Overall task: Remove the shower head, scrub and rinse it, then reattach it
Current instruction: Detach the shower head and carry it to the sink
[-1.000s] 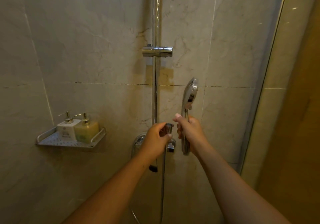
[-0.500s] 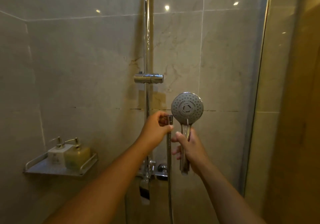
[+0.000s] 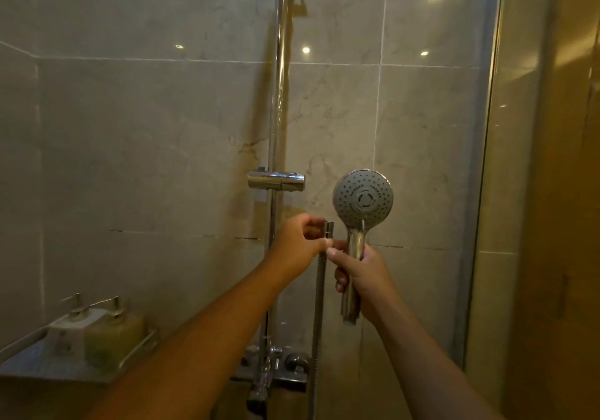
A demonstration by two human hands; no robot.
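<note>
Against a tiled shower wall (image 3: 162, 160), the right hand (image 3: 363, 276) grips a detached chrome shower head (image 3: 363, 200) by its handle, spray face toward the viewer. Just beside it, the left hand (image 3: 300, 244) pinches the hose (image 3: 319, 289) below its end nut. The head looks rigid, light and likely slippery, so the handle seems the safest grip.

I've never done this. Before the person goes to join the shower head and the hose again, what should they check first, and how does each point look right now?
1. Shower head held firmly: ok, the right hand is wrapped around its handle.
2. Hose end under control: ok, the left hand pinches it just below the metal nut.
3. Handle's threaded end free to reach: ok, it sticks out below the right hand, apart from the hose.
4. Nut and handle end lined up: not ok, the nut is up beside the head's neck and points upward.
5. Washer inside the nut: cannot tell.
6. Slider bracket on the rail free to take the head: ok.
</note>
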